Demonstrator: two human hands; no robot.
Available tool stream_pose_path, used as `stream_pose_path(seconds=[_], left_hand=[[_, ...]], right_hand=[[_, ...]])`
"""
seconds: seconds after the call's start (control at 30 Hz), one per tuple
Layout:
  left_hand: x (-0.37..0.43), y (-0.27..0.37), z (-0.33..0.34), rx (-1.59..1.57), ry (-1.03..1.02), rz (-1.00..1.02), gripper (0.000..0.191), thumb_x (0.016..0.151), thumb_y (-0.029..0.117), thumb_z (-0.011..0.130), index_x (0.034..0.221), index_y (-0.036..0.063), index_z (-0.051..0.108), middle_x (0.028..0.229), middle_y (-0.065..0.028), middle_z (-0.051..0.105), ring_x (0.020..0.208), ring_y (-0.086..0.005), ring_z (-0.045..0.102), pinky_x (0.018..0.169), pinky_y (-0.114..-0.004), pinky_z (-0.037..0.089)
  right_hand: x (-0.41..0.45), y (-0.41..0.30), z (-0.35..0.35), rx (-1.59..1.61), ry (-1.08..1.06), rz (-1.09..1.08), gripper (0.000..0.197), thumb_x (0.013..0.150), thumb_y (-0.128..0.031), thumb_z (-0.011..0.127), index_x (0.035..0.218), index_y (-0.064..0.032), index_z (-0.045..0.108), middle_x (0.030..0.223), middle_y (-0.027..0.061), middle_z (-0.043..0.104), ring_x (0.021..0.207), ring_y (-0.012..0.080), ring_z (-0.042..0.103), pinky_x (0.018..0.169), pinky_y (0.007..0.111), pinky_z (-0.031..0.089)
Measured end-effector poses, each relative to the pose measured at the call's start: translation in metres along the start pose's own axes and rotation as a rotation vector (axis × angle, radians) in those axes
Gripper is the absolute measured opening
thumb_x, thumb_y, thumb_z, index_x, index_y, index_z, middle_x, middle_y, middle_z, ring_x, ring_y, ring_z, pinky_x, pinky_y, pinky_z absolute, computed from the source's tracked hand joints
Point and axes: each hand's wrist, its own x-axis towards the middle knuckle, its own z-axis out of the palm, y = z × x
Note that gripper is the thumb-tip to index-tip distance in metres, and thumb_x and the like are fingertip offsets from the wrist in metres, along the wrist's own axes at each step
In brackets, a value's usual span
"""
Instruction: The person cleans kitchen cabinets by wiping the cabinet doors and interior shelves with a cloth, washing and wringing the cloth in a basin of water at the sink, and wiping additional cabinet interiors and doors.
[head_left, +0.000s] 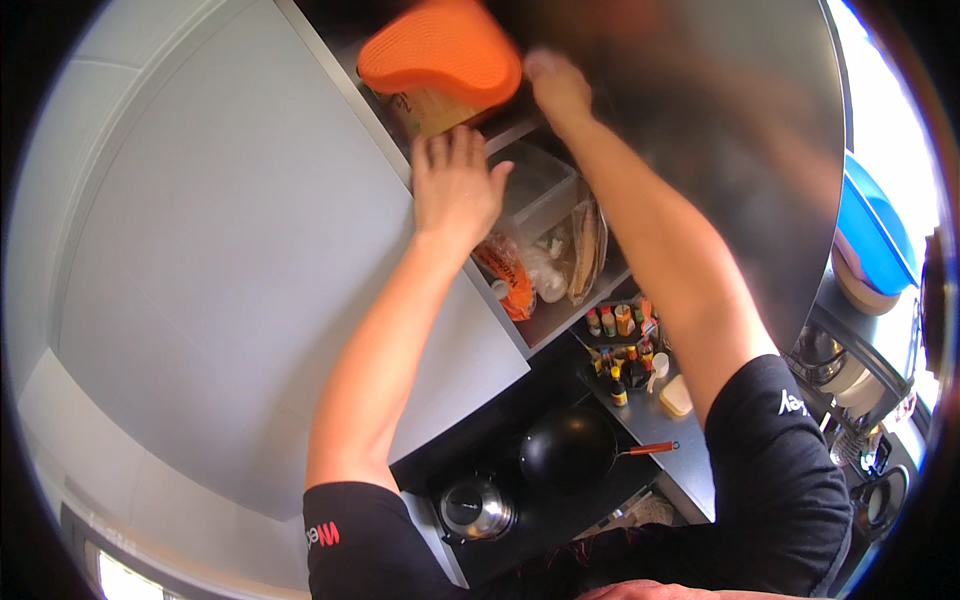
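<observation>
An orange textured plastic container (442, 49) sits at the top of an open overhead cabinet, above a yellowish plastic bag (431, 111) that bears writing. My left hand (457, 184) is raised with its palm away from me and its thumb spread, fingertips at the bag's lower edge. Nothing shows in its grasp. Beside the orange container's right edge is my right hand (561, 90), blurred; whether it touches the container cannot be seen. On the shelf below stand a clear plastic bin (544, 191), an orange packet (511, 281) and some clear plastic bags (546, 274).
A grey cabinet door (225, 225) spans the left, a dark glossy panel (735, 112) the right. Below are a black wok (570, 446) and a steel pot (469, 510) on the hob, several sauce bottles (618, 386), a dish rack (862, 360) and a blue basin (874, 225).
</observation>
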Motion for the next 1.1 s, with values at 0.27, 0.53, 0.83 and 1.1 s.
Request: stream_pose_path(seconds=[0.27, 0.53, 0.83, 1.1], left_hand=[[0.052, 0.030, -0.020, -0.539, 0.053, -0.383, 0.088, 0.096, 0.045, 0.061, 0.155, -0.0023, 0.017, 0.156, -0.0347, 0.028, 0.121, -0.0514, 0.057, 0.100, -0.053, 0.049], [0.047, 0.015, -0.018, -0.583, -0.013, -0.514, 0.093, 0.092, 0.036, 0.067, 0.153, -0.0101, 0.014, 0.151, -0.0408, 0.031, 0.126, -0.0528, 0.051, 0.104, -0.051, 0.047], [0.036, -0.007, -0.052, -0.655, -0.254, -0.597, 0.063, 0.092, 0.026, 0.063, 0.130, -0.0175, 0.039, 0.119, -0.0402, 0.058, 0.116, -0.0500, 0.058, 0.103, -0.049, 0.046], [-0.058, 0.003, -0.077, -0.400, -0.438, 0.154, 0.021, 0.084, 0.024, 0.073, 0.087, 0.0033, 0.072, 0.092, -0.0123, 0.070, 0.095, -0.0380, 0.066, 0.089, -0.043, 0.053]], right_hand=[[-0.017, -0.021, -0.024, 0.448, -0.157, 0.084, 0.039, 0.091, -0.034, 0.061, 0.116, -0.0050, 0.069, 0.106, 0.0107, 0.072, 0.101, 0.0216, 0.066, 0.091, 0.035, 0.050], [-0.038, -0.037, -0.031, 0.779, -0.548, -0.120, 0.084, 0.084, -0.032, 0.079, 0.154, -0.0043, 0.040, 0.118, 0.0147, 0.067, 0.104, 0.0211, 0.066, 0.087, 0.030, 0.054], [-0.048, -0.059, -0.021, 0.038, -0.805, -0.197, 0.082, 0.088, -0.040, 0.071, 0.155, -0.0054, 0.038, 0.116, 0.0151, 0.070, 0.101, 0.0210, 0.066, 0.088, 0.032, 0.052], [-0.075, -0.073, -0.019, -0.399, -0.495, -0.404, 0.075, 0.079, -0.053, 0.070, 0.140, -0.0101, 0.058, 0.118, 0.0190, 0.071, 0.113, 0.0324, 0.067, 0.096, 0.040, 0.052]])
